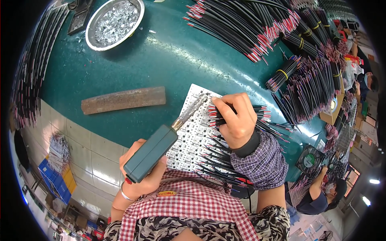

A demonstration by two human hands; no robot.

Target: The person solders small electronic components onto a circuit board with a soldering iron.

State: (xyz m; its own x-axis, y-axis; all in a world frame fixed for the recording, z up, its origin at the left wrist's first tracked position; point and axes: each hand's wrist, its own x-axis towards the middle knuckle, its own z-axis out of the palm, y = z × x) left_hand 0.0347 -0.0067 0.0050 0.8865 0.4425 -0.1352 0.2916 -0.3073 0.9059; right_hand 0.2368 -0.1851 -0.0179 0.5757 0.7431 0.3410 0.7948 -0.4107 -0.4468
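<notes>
the white circuit panel (183, 146) lies beneath the right hand (238, 122), whose fingertips appear drawn together; what is pinched cannot be told. just left of them, the tip of the green soldering tool (150, 153) is held, its body wrapped by curled left hand (150, 182) fingers. heat is probably best applied briefly, skin kept clear.

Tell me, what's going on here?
A person is working over a white circuit-board sheet. The left hand grips a green soldering gun, its tip near the sheet's far edge. The right hand is curled beside the tip, by black wires; whether it pinches one is hard to tell. A brown bar lies to the left, with a bowl of scraps beyond.
</notes>
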